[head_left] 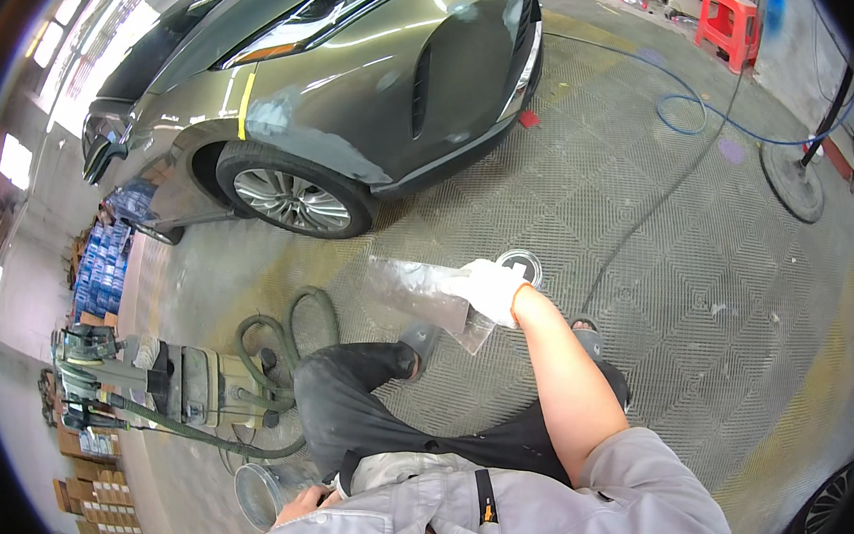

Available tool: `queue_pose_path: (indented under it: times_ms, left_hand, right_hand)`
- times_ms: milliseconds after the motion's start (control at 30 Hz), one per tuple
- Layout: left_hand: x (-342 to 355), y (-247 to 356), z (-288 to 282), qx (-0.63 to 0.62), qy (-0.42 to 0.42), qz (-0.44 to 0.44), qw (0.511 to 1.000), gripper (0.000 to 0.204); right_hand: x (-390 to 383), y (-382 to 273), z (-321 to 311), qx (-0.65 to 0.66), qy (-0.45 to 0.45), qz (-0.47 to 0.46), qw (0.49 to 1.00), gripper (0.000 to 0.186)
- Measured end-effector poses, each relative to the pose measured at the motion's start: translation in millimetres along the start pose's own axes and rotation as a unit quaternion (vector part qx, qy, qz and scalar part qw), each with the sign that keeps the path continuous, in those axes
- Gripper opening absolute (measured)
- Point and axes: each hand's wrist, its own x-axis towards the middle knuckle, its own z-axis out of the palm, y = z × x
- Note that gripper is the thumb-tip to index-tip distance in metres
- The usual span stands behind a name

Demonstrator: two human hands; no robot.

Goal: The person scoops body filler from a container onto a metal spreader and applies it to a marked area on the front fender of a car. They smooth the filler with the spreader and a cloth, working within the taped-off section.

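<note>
My right hand (491, 288), in a white glove, grips a flat, thin grey plate (410, 288) held out over the floor; a second, clearer sheet (475, 333) shows at its lower edge. Pale smears mark the plate. Just beyond the glove a round tin (521, 265) stands on the floor, partly hidden. My left hand (304, 506) is low at my waist, mostly covered by my shirt, and its fingers are too hidden to read. A dark green car (390, 103) stands ahead, with pale filler patches (331, 149) above its front wheel (292, 201) and a yellow tape strip (246, 107).
A vacuum-like machine (187, 384) with a green hose (243, 443) sits at the left, near a clear bucket (259, 495). A blue air hose (682, 114) and a dark cable (652, 214) cross the patterned floor. A red stool (729, 28) and a round-based stand (793, 182) are at the far right.
</note>
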Motion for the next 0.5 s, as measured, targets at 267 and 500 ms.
queue_pose_path:
  times_ms: [267,500]
  left_hand:
    - [8,20,-33,-0.146,-0.145,0.216,0.954,0.044]
    - [5,-14,-12,-0.166,-0.230,0.017,0.959,0.073]
  right_hand:
    - [2,0,6,0.257,0.008,0.111,0.960,0.047]
    - [-1,-2,6,0.369,0.049,0.127,0.919,0.045]
